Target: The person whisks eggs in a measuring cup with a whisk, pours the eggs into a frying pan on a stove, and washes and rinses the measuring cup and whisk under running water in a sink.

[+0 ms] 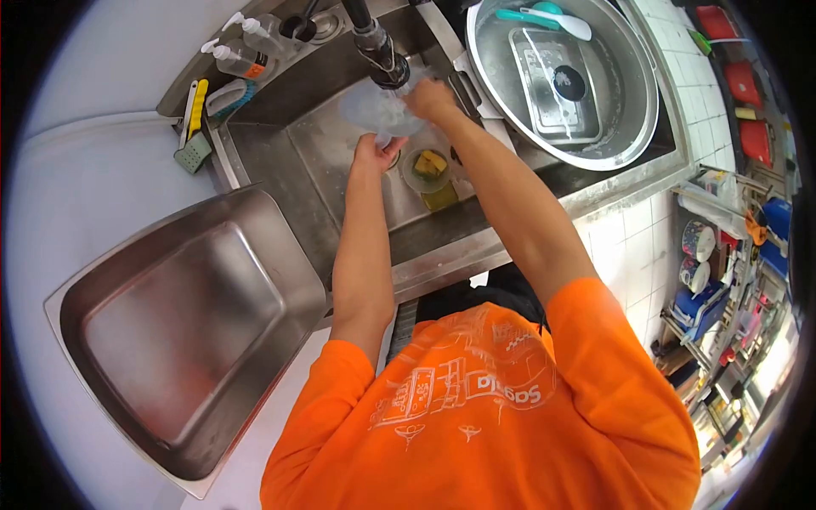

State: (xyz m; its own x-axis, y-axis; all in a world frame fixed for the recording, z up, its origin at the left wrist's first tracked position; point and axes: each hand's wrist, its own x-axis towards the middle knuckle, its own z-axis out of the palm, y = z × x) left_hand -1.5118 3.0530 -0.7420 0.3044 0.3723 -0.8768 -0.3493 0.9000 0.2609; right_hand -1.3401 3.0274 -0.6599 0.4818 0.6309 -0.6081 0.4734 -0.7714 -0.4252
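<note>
Under the black tap (391, 72), water runs onto a translucent, pale bowl-like piece (370, 110) in the steel sink (314, 149). My left hand (378, 150) grips its lower edge, fingers closed on it. At its right side is my right hand (430, 100), close under the tap, with its fingers bent against the piece. Below my hands, a small clear bowl (416, 180) with a yellow sponge (432, 163) stands on the sink floor. A yellow-green pad (441, 198) lies beside that bowl.
A big round metal basin (625, 127) at the right holds a clear lid (552, 110) and light utensils (557, 20). An empty steel pan (187, 314) stands at the left. Pump bottles (240, 61), a yellow-handled brush (197, 106) and a blue brush (231, 99) are at the upper left.
</note>
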